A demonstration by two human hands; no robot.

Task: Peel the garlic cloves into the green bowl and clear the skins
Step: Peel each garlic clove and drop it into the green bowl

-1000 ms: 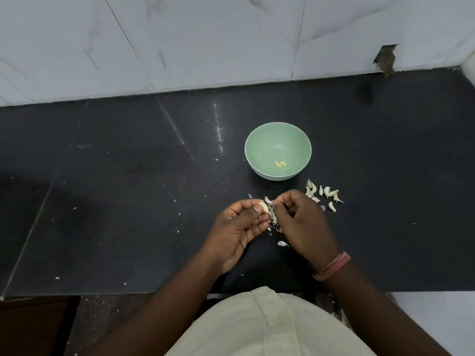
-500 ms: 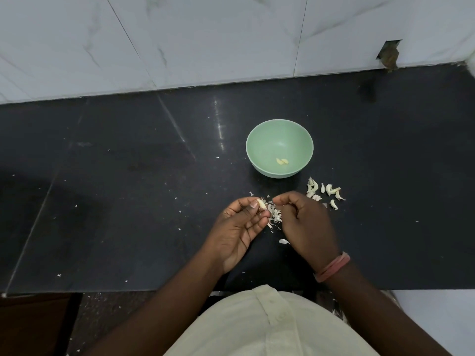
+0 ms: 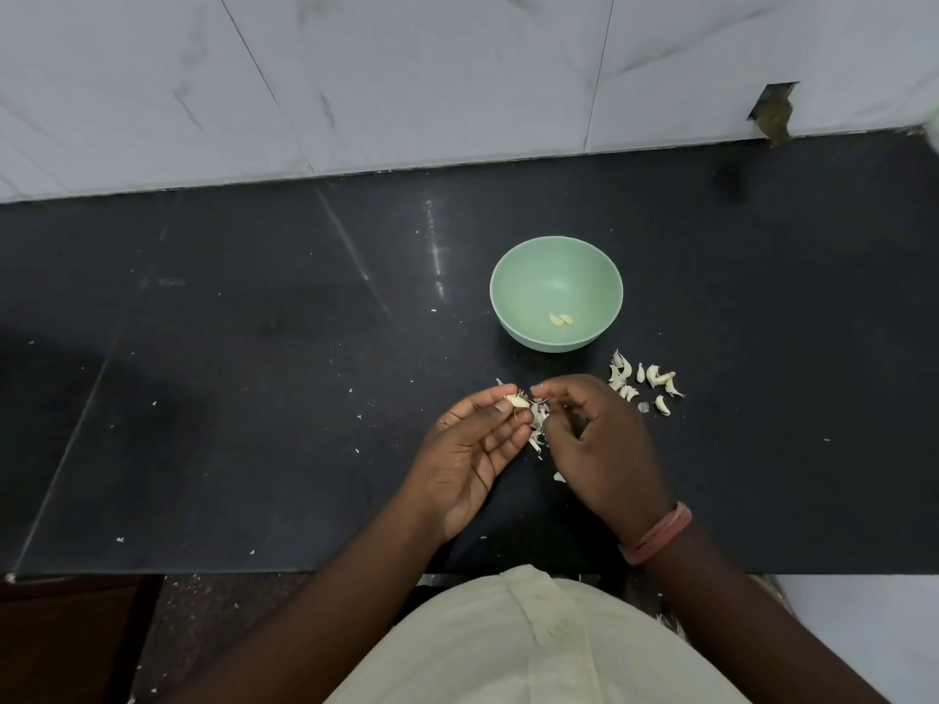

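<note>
The left hand (image 3: 470,444) pinches a clove (image 3: 517,400) at 6 o'clock from the bowl (image 3: 508,276). The right hand (image 3: 594,439) pinches a bit of skin (image 3: 539,401). Best to hold tight and pull the skin off gently. The hands have moved a little apart since before.

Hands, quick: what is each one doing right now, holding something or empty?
Left hand: pinching a garlic clove between thumb and fingertips.
Right hand: fingers curled, pinching a thin strip of skin beside the clove.
</note>
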